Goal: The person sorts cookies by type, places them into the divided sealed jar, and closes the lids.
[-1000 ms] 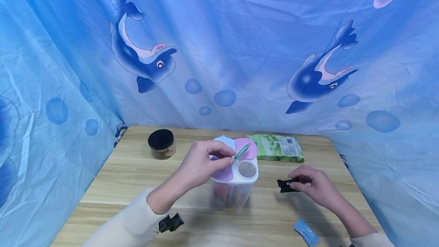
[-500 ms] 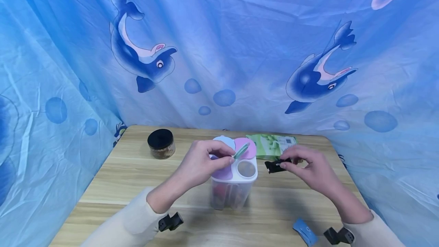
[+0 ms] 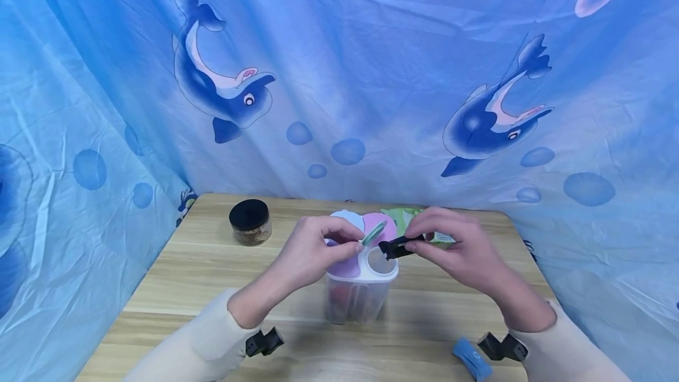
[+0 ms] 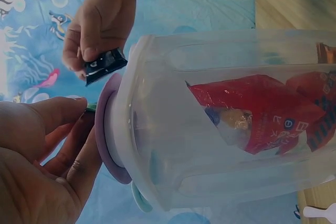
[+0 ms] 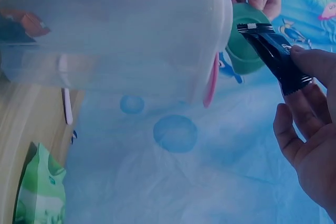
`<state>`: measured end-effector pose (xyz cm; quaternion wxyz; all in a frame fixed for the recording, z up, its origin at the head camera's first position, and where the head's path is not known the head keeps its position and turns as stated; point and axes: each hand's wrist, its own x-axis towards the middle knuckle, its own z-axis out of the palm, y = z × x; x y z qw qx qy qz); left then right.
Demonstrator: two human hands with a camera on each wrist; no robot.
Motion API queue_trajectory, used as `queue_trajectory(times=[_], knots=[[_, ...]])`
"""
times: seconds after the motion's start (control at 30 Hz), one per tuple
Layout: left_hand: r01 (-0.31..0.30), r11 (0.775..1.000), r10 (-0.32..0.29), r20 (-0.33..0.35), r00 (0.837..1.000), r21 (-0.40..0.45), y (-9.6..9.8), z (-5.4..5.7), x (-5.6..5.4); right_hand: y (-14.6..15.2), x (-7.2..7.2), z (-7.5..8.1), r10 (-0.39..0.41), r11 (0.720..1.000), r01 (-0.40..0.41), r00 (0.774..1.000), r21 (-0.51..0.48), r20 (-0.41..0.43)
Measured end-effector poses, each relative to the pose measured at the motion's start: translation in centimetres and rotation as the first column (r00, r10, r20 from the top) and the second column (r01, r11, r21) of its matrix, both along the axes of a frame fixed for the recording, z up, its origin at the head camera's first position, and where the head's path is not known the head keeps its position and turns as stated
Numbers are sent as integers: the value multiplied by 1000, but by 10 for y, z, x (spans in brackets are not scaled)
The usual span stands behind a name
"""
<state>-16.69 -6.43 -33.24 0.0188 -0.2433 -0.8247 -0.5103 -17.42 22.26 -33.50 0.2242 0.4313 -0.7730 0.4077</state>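
A clear plastic container (image 3: 366, 302) stands upright on the table, its white top fitted with blue, pink and purple lids around one uncovered round opening (image 3: 378, 263). Between thumb and fingers my left hand (image 3: 313, 252) pinches a green lid (image 5: 245, 40), raised beside that opening. My right hand (image 3: 461, 252) pinches one end of a small black sachet (image 3: 400, 247), whose free end hangs over the opening. Inside the container, red packets (image 4: 257, 114) show through the wall in the left wrist view, and an orange wrapper (image 5: 26, 22) in the right wrist view.
At the back left stands a jar (image 3: 250, 223) with a black lid. Behind the right hand lies a green bag (image 3: 403, 217), partly hidden. A blue sachet (image 3: 471, 359) lies at the front right of the wooden table (image 3: 207, 293). A dolphin-print curtain (image 3: 361, 75) encloses the table.
The right hand has carried the black sachet leftward and upward from the table's right side to the container's opening. The left hand and green lid have stayed in place.
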Motion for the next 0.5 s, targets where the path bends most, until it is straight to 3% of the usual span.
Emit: queue_trajectory(times=[0.5], knots=[[10,1000,-10,-19,1000,-5,-1,-1,-1,-24,-5,-6,129,989,-128,992,73,-7]])
